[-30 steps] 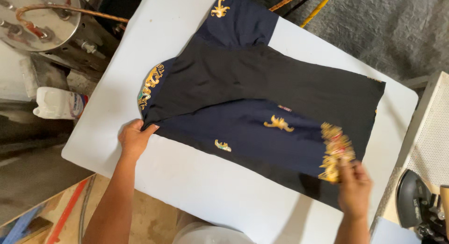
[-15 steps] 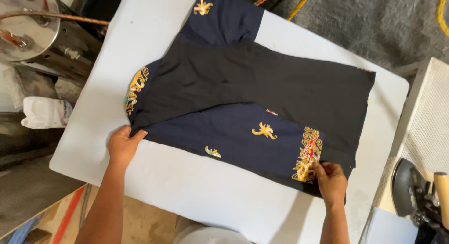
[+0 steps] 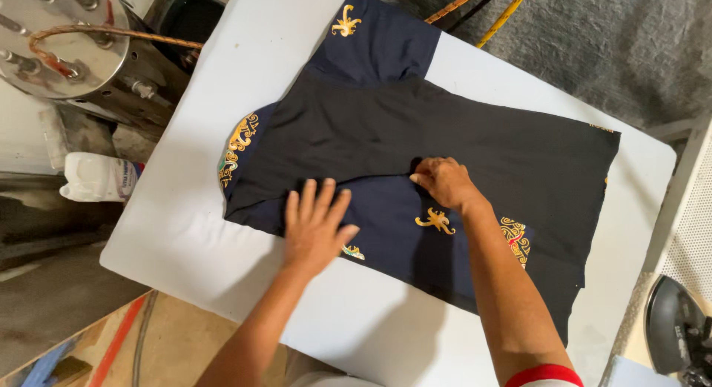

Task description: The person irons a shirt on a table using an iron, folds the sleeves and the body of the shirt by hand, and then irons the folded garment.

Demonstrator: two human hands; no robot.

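White padded table (image 3: 222,231); I saw dark navy gold-embroidered garment (image 3: 475,142), long axis ten-to-four. Left hand (image 3: 315,224) spread flat; right hand (image 3: 443,181), at two o'clock from left, pinching fold.

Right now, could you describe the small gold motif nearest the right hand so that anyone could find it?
On the white table lies a dark garment. Just below the right hand, on the navy panel, sits the gold motif; unlike the multicoloured cuff embroidery beside it, it is plain gold.
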